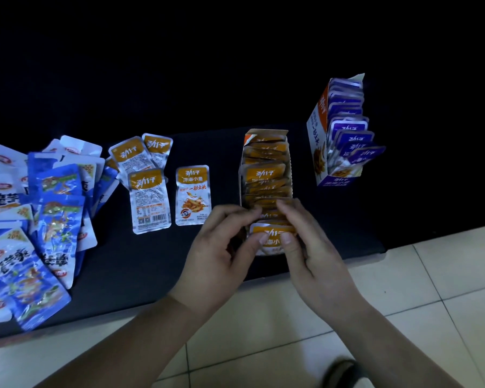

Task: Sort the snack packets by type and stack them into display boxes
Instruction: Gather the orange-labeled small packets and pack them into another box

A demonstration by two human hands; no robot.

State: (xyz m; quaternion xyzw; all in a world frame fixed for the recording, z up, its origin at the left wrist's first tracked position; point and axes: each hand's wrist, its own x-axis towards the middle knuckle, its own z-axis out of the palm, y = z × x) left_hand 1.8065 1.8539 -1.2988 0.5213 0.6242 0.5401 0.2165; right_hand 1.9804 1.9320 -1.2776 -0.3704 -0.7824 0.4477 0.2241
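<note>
**Seating an orange packet at the near end of its box**

Both thumbs press the face of an orange packet point(272, 234), with the fingers curled behind it. The left hand point(221, 250) pinches its left edge and the right hand point(308, 247) its right edge. This two-sided grip probably keeps the packet upright and square while it is seated. The packet stands at the near end of the orange box point(290, 163), in front of the row already filed there. The hands hide the box's near wall.

The orange box runs near to far, so packets file one behind another with the logo uppermost. Right of it and farther off, the purple box point(317, 130) stands full of leaning purple packets. That type appears finished.

Left of the orange box, several loose packets point(149, 200) lie flat on the black mat point(151, 261), one face up and the others back up, probably staged for loading next. At far left the blue pile point(48, 219) lies overlapped and unsorted.

Legible text:
- 劲仔 on orange and purple packets
- 深海小鱼 and 一秒上头 on the face-up loose packet
- 魔芋爽 and "20%" on the blue pile
</note>
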